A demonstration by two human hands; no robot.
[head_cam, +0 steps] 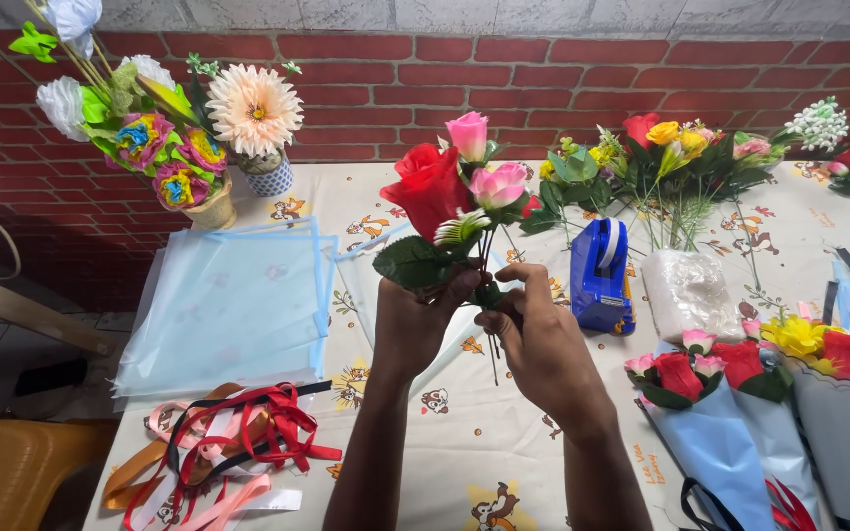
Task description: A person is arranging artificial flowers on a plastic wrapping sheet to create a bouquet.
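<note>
My left hand (415,320) and my right hand (533,339) both grip the thin stems of a small bunch of artificial flowers (459,182), held upright above the table. The bunch has one red rose, two pink rosebuds, a white spray and dark green leaves. My left hand clasps the stems just under the leaves. My right hand pinches the stems a little lower, on the right side, and the stem ends poke out below it.
A stack of pale blue wrapping sheets (233,305) lies left, ribbons (218,447) in front of it. A blue tape dispenser (600,275) and loose flowers (676,157) sit behind. Wrapped bouquets (740,393) lie right. Flower pots (209,202) stand back left on the patterned tablecloth (484,462).
</note>
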